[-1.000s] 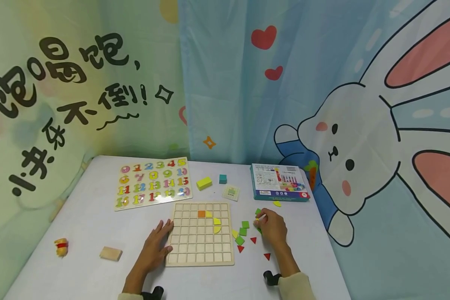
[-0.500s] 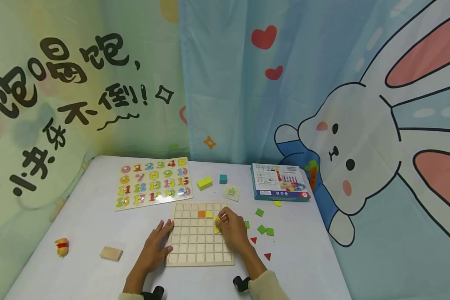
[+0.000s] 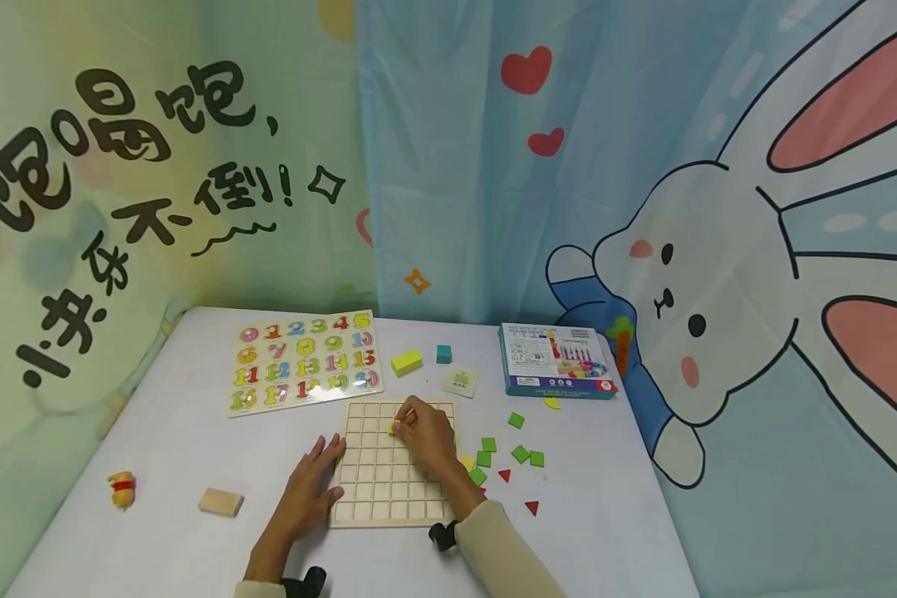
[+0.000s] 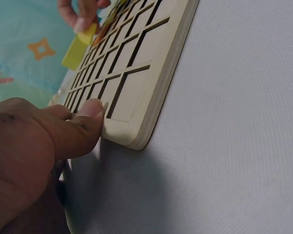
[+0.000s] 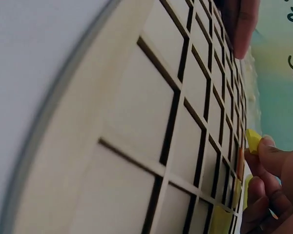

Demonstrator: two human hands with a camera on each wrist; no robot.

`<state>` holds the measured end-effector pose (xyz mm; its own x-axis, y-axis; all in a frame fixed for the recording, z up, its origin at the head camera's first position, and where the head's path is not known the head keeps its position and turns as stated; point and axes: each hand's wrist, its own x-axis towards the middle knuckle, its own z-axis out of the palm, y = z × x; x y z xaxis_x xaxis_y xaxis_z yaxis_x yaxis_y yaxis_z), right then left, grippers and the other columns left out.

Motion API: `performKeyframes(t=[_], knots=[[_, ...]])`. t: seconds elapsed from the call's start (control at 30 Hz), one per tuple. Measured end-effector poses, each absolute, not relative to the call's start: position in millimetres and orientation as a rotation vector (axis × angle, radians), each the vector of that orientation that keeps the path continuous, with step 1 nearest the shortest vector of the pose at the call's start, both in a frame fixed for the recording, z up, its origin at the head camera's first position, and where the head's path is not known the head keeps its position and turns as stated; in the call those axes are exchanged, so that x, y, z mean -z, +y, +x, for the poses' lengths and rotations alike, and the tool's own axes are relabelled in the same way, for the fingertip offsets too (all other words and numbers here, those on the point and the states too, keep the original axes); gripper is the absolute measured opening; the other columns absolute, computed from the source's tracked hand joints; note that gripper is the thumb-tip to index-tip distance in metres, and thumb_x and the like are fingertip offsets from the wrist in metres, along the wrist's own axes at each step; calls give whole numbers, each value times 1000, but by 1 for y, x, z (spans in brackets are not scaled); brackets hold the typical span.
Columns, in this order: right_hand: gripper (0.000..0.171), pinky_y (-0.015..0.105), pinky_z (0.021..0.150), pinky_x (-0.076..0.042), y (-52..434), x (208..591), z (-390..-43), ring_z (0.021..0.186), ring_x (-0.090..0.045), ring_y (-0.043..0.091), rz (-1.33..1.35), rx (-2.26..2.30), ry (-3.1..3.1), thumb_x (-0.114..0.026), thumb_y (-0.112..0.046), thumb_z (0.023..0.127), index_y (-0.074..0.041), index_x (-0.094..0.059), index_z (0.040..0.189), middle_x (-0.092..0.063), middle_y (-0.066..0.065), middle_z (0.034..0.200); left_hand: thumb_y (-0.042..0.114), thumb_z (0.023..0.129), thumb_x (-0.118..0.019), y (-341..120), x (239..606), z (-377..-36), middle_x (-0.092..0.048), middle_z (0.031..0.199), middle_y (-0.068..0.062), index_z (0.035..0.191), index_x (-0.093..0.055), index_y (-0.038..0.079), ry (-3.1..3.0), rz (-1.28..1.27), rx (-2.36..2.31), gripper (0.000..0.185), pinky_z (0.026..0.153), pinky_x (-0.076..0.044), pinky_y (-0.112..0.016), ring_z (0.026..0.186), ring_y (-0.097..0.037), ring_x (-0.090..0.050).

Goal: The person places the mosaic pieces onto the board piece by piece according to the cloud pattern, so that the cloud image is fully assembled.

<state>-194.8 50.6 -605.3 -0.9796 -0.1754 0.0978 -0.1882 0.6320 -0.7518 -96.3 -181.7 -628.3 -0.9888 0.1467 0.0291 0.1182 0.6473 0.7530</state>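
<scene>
The person's right hand (image 3: 423,438) hovers over the upper middle of the pale wooden grid board (image 3: 374,490), its fingertips pinching a small yellow flat piece (image 3: 394,426) just above the cells; in the right wrist view the same yellow piece (image 5: 252,140) sits between thumb and finger, close to an orange tile set in the board. The left hand (image 3: 308,488) lies flat on the light grey table (image 3: 164,448) with relaxed fingers, its fingertips pressing against the board's left edge; the left wrist view shows the thumb (image 4: 88,124) touching the board's rounded corner. It holds nothing.

Loose green square tiles (image 3: 526,454) and red triangle tiles (image 3: 531,507) lie scattered right of the board. Farther back sit a colourful number puzzle board (image 3: 302,361), a yellow block (image 3: 407,362), a teal cube (image 3: 444,354) and a blue printed box (image 3: 556,361).
</scene>
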Motion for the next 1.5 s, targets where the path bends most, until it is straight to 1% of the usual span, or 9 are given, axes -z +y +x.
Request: performKeyframes(t=[0.27, 0.47, 0.67, 0.8, 0.97, 1.1, 1.17, 1.33, 1.5], knots=[[17, 22, 60, -46, 37, 608, -209, 70, -59, 4, 324, -1172, -2855, -86, -21, 89, -20, -70, 86, -69, -9, 77, -5, 86, -78, -180, 630, -96, -40, 169, -17, 157, -50, 5, 2829, 222, -1288, 77, 130, -18, -72, 160, -50, -25], [15, 24, 59, -45, 33, 598, -216, 72, -59, 6, 348, -1005, -2968, -88, -22, 88, -22, -75, 81, -68, -10, 76, -3, 86, -79, -179, 630, -96, -41, 169, -18, 157, -50, 5, 2850, 234, -1301, 77, 128, -20, -74, 159, -51, -26], [8, 26, 58, -49, 32, 595, -216, 71, -64, 7, 313, -896, -3026, -89, -22, 86, -24, -82, 83, -73, -12, 78, -3, 87, -79, -180, 628, -95, -40, 169, -18, 157, -49, 5, 2840, 237, -1287, 77, 129, -18, -73, 160, -51, -25], [5, 31, 62, -55, 31, 596, -212, 80, -69, 13, 281, -832, -3013, -90, -24, 86, -25, -85, 85, -77, -11, 83, -3, 87, -78, -181, 626, -95, -40, 169, -19, 157, -49, 4, 2840, 251, -1281, 77, 130, -18, -73, 160, -51, -25], [6, 31, 68, -55, 36, 599, -206, 87, -67, 15, 245, -966, -2987, -89, -23, 86, -24, -86, 92, -76, -10, 85, -3, 87, -78, -180, 625, -94, -40, 169, -19, 157, -48, 3, 2841, 241, -1248, 77, 131, -18, -71, 160, -51, -25], [11, 33, 75, -59, 51, 599, -200, 90, -70, 16, 186, -1199, -2881, -89, -21, 87, -21, -86, 98, -78, -7, 89, -3, 87, -78, -179, 624, -94, -39, 170, -18, 158, -48, 5, 2822, 219, -1252, 77, 132, -16, -70, 161, -50, -24], [12, 34, 74, -60, 63, 599, -197, 86, -70, 15, 112, -1298, -2812, -89, -21, 86, -20, -85, 98, -78, -5, 89, -3, 87, -78, -179, 624, -95, -38, 170, -17, 158, -48, 6, 2816, 214, -1257, 78, 132, -16, -70, 161, -49, -23], [15, 27, 64, -49, 104, 600, -196, 73, -61, 11, -126, -1410, -2687, -90, -22, 86, -19, -84, 100, -76, -4, 86, -3, 87, -78, -178, 623, -95, -39, 170, -17, 158, -48, 5, 2822, 218, -1241, 77, 132, -17, -70, 161, -49, -24], [19, 28, 68, -49, 155, 603, -203, 79, -63, 18, -390, -1343, -2661, -88, -25, 88, -20, -82, 106, -76, 0, 92, -4, 87, -78, -180, 624, -95, -40, 169, -18, 157, -49, 4, 2825, 228, -1241, 76, 131, -18, -70, 161, -49, -25]])
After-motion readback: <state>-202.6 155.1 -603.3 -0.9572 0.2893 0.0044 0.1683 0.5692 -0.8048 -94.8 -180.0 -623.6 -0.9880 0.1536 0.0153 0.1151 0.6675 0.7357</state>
